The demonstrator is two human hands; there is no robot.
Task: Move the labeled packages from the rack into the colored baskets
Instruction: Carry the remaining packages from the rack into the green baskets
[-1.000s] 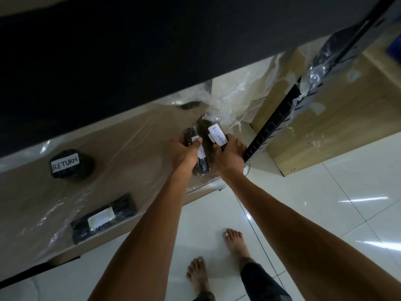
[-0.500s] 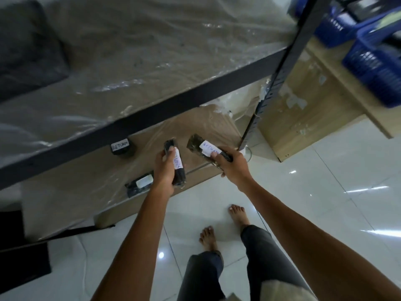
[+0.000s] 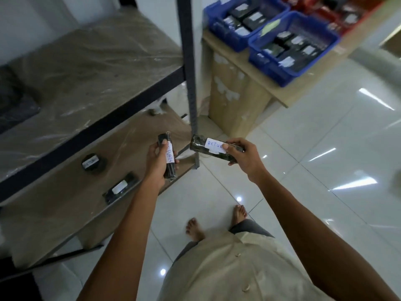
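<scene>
- Clamping left hand grip round upright RETURN package.
- Right hand grip clamped on second package; thumb hides label's end.
- Blue baskets: inside labels blurred, unreadable.

left hand — package | right hand — RETURN package

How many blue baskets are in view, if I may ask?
2, on the wooden counter: left blue basket by the rack post, right blue basket beside it. More may sit off-frame.
</scene>
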